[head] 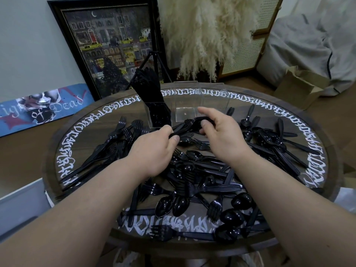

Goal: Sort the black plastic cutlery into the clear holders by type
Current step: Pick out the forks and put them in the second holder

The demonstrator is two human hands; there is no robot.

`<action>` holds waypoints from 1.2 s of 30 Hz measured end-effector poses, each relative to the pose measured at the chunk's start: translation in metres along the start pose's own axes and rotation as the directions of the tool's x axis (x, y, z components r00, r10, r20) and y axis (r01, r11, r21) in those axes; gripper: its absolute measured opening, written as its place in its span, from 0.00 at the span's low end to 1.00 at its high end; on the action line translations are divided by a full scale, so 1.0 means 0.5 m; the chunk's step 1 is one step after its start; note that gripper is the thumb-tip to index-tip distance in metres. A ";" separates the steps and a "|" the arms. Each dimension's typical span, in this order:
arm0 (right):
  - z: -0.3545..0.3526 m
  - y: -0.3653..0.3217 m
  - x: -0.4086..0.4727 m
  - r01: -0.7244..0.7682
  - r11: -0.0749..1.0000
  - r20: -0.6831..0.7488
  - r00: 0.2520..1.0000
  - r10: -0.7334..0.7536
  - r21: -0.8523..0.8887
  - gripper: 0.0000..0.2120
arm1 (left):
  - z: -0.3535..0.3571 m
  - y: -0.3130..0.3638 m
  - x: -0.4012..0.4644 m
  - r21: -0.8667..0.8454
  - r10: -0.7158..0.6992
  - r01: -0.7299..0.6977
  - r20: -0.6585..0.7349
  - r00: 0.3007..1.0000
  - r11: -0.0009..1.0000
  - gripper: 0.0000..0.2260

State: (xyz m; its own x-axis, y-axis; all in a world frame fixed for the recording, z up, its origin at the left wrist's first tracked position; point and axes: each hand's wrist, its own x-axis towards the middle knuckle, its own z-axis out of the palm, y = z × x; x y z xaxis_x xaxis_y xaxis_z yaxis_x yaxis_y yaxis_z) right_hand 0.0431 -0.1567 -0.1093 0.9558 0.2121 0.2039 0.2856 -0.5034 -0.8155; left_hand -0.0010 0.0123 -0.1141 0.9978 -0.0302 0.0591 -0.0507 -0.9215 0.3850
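Both of my forearms reach in from six o'clock over the round dark table [300, 120], its rim ringed with white lettering. Loose black cutlery [192, 182] covers most of the top: forks piled toward nine o'clock, spoons and knives toward three, a mixed heap near six. At twelve o'clock stand the clear holders; the left holder [157, 114] is packed with upright black pieces, while the middle holder [185, 112] and right holder [213, 97] look bare inside. My left hand [154, 151] is curled around one end of a stack of forks [189, 125], and my right hand [221, 132] pinches the other end between thumb and fingers. I see that stack held above the table near the centre, just in front of the holders.
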 end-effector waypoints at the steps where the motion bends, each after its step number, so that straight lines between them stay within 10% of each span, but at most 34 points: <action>1: -0.004 0.000 0.001 -0.047 0.992 -0.014 0.999 0.049 0.117 0.16 | 0.000 0.001 -0.001 -0.006 0.009 -0.009 -0.010 1.000 1.000 0.12; 4: -0.013 -0.002 -0.001 -0.175 0.849 0.051 0.984 0.173 0.498 0.10 | 0.007 0.011 -0.002 -0.056 0.037 -0.039 -0.037 0.999 0.998 0.10; 8: -0.036 -0.006 0.007 -0.106 0.823 -0.088 0.979 0.185 0.558 0.12 | 0.005 0.025 0.018 -0.067 0.080 -0.094 -0.190 0.979 0.993 0.14; 15: -0.095 -0.044 0.104 0.196 0.981 -0.471 0.865 -0.171 0.004 0.10 | -0.033 0.008 0.116 0.136 0.136 -0.104 -0.250 0.959 0.985 0.22; 23: -0.019 -0.021 0.218 0.281 0.818 -0.032 0.939 -0.342 -0.503 0.14 | -0.012 -0.039 0.187 0.312 0.179 -0.118 -0.177 0.968 0.943 0.23; 36: 0.036 -0.020 0.243 0.401 0.742 0.326 0.910 -0.257 -0.536 0.19 | -0.006 -0.049 0.215 0.255 0.172 -0.101 -0.274 0.946 0.962 0.15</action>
State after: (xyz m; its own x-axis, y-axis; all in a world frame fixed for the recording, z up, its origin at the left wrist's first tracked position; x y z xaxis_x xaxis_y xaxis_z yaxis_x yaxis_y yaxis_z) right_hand 0.1550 -0.1107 -0.0862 0.7735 0.5950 0.2184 0.6334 -0.7379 -0.2329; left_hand 0.1072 0.0328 -0.1144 0.9238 -0.0813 0.3742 -0.1390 -0.9818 0.1297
